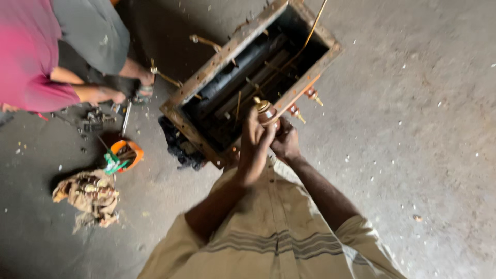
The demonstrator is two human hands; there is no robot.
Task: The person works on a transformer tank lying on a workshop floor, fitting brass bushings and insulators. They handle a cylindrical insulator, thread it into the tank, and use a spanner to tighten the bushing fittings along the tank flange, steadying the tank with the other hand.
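bushing: a brown insulator with a brass cap (264, 109), standing at the near rim of the open metal tank (206, 82), close in front of the person's chest.
left hand: the left hand (254, 147) wraps the bushing from the side, fingers curled tight round its body just under the cap.
right hand: the right hand (285, 143) sits just beside and a little lower, fingers closed against the base of the same part; exactly what they pinch is hidden behind the left hand.
neighbours: two smaller studs (312, 95) stick out of the same rim further along, and a thin copper lead (310, 36) rises from inside the tank.
doing it well: judging by the grip, the part is being turned or seated; it looks best to keep one hand steadying the body while the other works the base, keep it square to the rim, and spare the brittle insulator any side load.
risk: a slip could knock the nearby studs or snag the lead.
around: another person's hand (111, 95) works among loose parts on the floor, with an orange tub (126, 155) and a rag bundle (90, 196) well apart from the tank.
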